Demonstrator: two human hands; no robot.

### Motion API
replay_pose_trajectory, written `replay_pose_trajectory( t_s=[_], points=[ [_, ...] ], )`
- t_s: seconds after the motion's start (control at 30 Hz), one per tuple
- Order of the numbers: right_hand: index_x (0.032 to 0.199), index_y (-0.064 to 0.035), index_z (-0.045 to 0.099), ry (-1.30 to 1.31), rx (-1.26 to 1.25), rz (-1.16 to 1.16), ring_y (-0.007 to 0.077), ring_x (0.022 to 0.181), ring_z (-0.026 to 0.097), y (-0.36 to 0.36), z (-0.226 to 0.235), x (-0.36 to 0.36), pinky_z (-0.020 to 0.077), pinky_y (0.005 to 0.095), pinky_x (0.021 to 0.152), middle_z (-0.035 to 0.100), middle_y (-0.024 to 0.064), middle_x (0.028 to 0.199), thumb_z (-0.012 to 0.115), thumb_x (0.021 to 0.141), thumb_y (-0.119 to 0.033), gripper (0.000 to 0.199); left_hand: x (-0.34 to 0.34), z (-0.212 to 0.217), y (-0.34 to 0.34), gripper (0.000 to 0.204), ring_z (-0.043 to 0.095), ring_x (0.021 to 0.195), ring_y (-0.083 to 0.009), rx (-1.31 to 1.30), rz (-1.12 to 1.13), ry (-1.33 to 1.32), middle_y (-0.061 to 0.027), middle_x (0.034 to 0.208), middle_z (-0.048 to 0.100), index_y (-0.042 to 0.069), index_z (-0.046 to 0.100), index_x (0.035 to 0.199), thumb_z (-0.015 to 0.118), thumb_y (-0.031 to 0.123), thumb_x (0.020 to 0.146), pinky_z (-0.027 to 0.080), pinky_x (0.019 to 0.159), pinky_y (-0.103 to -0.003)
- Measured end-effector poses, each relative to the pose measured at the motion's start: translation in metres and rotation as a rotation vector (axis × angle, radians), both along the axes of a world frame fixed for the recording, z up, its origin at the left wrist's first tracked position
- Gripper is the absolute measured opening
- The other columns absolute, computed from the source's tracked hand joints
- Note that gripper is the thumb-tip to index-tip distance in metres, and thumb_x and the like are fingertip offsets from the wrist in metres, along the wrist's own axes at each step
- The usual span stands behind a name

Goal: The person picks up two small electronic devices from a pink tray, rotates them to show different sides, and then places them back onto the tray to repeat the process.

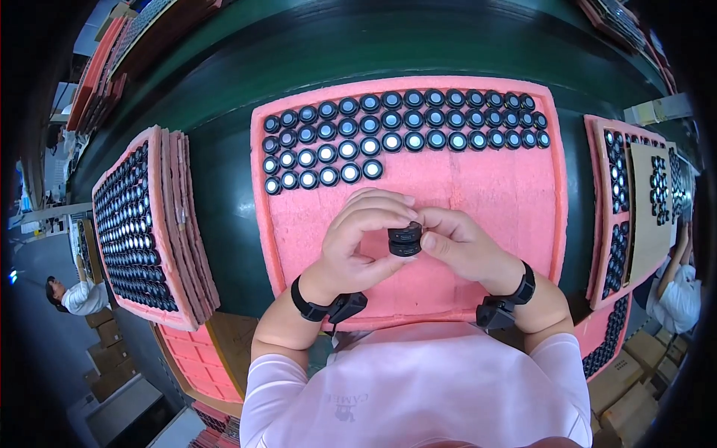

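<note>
Over the pink foam tray (478, 183), both of my hands meet on a small black cylindrical part (405, 246). A narrow waist runs round it; whether it is one piece or two stacked discs I cannot tell. My left hand (357, 240) curls round it, fingers over the top and thumb beneath. From the other side, the thumb and forefinger of my right hand (470, 250) pinch its right edge. Rows of black round parts (413, 119) with pale, shiny centres fill the far side of the tray. The fourth row is short and sits at the left.
On the left, tilted pink foam trays (175, 224) stand stacked, the front one full of black parts. More loaded trays (597, 216) and a cardboard sheet (648, 216) are at right. The green bench (418, 45) runs behind. Other people (84, 296) are at both sides.
</note>
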State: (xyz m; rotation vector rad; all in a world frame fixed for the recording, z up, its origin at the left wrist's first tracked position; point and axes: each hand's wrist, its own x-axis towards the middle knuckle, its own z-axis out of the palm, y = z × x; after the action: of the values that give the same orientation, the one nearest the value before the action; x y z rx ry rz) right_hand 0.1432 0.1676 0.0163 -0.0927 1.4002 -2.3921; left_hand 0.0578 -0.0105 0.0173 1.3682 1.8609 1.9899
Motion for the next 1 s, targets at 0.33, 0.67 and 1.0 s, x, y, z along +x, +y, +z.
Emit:
replay_pose_trajectory(
  t_s=[0.33, 0.67, 1.0],
  points=[
    [0.114, -0.0020, 0.054, 0.072, 0.059, -0.050, 0.0116, 0.099, 0.056, 0.002, 0.004, -0.001, 0.0437, 0.0287, 0.090, 0.058, 0.0024, 0.107, 0.066, 0.091, -0.022, 0.033, -0.006, -0.001, 0.000, 0.045, 0.063, 0.102, -0.0314, -0.047, 0.049, 0.154, -0.0109, 0.106, 0.065, 0.005, 0.060, 0.109, 0.078, 0.004, 0.069, 0.046, 0.089, -0.042],
    [0.121, -0.0005, 0.051, 0.230, 0.499, -0.237, 0.0136, 0.105, 0.055, 0.001, 0.016, 0.000, 0.0439, 0.0301, 0.094, 0.057, 0.0055, 0.111, 0.072, 0.079, 0.003, 0.047, 0.001, 0.000, -0.003, 0.052, 0.055, 0.111, -0.0323, -0.097, 0.020, 0.055, -0.0187, 0.122, 0.054, 0.003, 0.054, 0.118, 0.069, -0.002, 0.068, 0.043, 0.095, -0.042],
    [0.124, -0.0004, 0.050, 0.328, 0.562, -0.248, 0.0143, 0.105, 0.055, 0.000, 0.005, 0.001, 0.0437, 0.0297, 0.094, 0.057, 0.0064, 0.112, 0.070, 0.079, 0.004, 0.050, 0.002, -0.006, -0.001, 0.055, 0.050, 0.118, -0.0301, -0.082, -0.059, -0.039, -0.0191, 0.127, 0.050, 0.002, 0.048, 0.124, 0.072, 0.002, 0.074, 0.039, 0.100, -0.042]
  ],
)
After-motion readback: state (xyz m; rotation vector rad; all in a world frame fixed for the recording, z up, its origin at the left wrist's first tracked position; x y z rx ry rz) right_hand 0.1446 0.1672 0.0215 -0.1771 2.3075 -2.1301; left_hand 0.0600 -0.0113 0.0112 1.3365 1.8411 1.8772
